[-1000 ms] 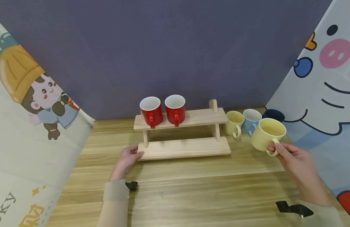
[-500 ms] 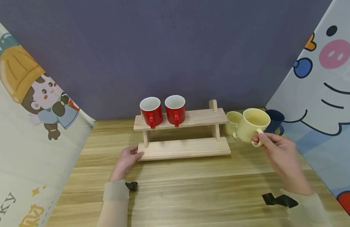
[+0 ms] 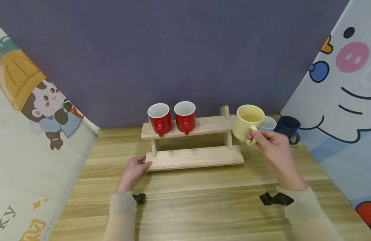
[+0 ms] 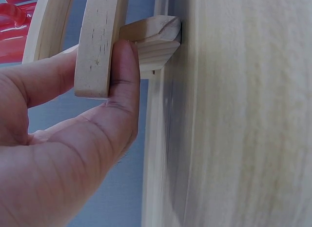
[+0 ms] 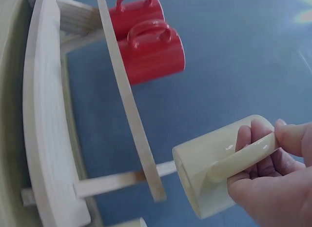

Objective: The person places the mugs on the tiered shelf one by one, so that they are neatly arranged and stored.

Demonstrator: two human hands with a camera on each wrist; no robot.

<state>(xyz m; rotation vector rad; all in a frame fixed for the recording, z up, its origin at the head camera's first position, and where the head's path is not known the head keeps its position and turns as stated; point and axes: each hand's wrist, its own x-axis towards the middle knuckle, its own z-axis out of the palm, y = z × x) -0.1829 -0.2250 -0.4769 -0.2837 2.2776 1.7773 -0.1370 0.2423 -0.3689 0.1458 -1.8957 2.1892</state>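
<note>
A two-tier wooden rack (image 3: 194, 158) stands on the table, and my left hand (image 3: 134, 170) pinches the left end of its lower board. The left wrist view shows that board (image 4: 97, 51) between thumb and fingers. My right hand (image 3: 274, 150) grips a yellow mug (image 3: 247, 122) by its handle, upright and raised beside the right end of the upper board. In the right wrist view the fingers pass through the mug's handle (image 5: 243, 158). Two red mugs (image 3: 160, 117) with white insides sit side by side on the upper board's left half.
Right of the rack, a light blue mug (image 3: 268, 123) is partly hidden behind my right hand and the held mug. Beside it stands a dark blue mug (image 3: 287, 127). A dark grey wall (image 3: 185, 53) rises behind, with printed panels on both sides.
My right hand has carried the yellow mug leftward and up, from over the mugs at right to the rack's right end. The second yellow mug is now hidden. My left hand stays put.
</note>
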